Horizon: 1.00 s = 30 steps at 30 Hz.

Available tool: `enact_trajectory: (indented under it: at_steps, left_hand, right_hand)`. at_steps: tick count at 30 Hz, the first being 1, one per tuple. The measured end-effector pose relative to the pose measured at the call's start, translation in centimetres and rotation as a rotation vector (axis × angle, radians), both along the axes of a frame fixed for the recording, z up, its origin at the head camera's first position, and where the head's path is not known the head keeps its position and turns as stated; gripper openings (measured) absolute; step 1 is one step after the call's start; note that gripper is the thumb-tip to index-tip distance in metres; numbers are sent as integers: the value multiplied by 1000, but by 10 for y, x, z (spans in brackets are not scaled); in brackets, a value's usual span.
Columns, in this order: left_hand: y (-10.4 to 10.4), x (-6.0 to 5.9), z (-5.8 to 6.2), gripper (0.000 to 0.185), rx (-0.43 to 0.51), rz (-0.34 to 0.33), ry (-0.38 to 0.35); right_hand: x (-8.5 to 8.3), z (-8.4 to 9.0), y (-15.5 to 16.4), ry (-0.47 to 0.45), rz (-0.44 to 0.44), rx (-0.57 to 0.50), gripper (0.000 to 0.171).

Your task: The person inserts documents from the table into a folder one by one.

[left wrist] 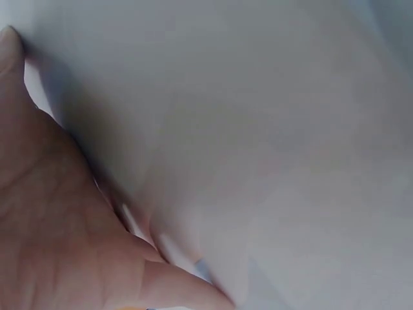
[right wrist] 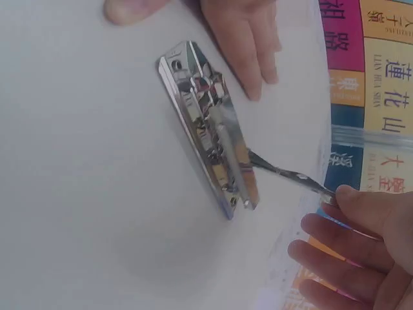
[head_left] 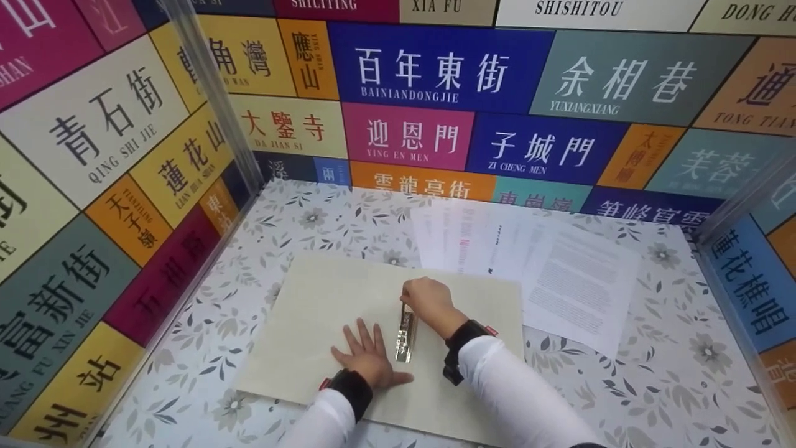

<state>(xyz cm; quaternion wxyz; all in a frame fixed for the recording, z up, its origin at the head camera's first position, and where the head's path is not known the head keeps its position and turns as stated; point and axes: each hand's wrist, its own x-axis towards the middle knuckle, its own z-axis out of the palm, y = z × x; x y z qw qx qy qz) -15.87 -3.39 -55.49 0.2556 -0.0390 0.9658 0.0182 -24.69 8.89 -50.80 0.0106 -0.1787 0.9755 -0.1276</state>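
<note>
A cream folder (head_left: pixel 323 311) lies open and flat on the table. A shiny metal lever clip (head_left: pixel 406 336) (right wrist: pixel 206 152) is fixed along its middle. My left hand (head_left: pixel 367 358) (right wrist: pixel 242 35) lies flat on the folder, fingers spread, just left of the clip. In the left wrist view the palm (left wrist: pixel 58 232) rests against the pale folder surface (left wrist: pixel 271 142). My right hand (head_left: pixel 429 302) (right wrist: pixel 361 239) is at the clip's far end and pinches its raised thin metal lever (right wrist: pixel 290 175).
Several printed white sheets (head_left: pixel 559 274) are fanned out on the floral tablecloth (head_left: pixel 653 373) to the right of and behind the folder. Walls covered with coloured street-name signs (head_left: pixel 404 68) enclose the table on the left, back and right.
</note>
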Motion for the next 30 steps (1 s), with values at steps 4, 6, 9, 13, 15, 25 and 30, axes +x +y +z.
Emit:
enact_trajectory:
  at_steps: [4,6,9,13,15,25,30]
  left_hand:
    - [-2,-2,-10,130,-7,-6,16]
    - [-2,-1,-7,129,13,0,30]
    - [-3,3,5,126,49,9,54]
    - [-4,7,14,123,74,12,61]
    - [-5,7,11,122,73,7,60]
    - [-5,10,17,123,72,3,73]
    - [-5,9,16,124,59,1,66]
  right_hand:
    - [-11,-7,0,-32,-8,-9,12]
    - [-15,-11,0,-64,-20,-22,12]
    - [-17,-17,0,-99,-30,-49,11]
    - [-18,-27,1,-91,-32,-71,10]
    - [-18,-32,2,-78,-36,-80,10]
    - [-16,-43,7,-66,-13,-123,11]
    - [-17,-48,8,-108,0,-147,16]
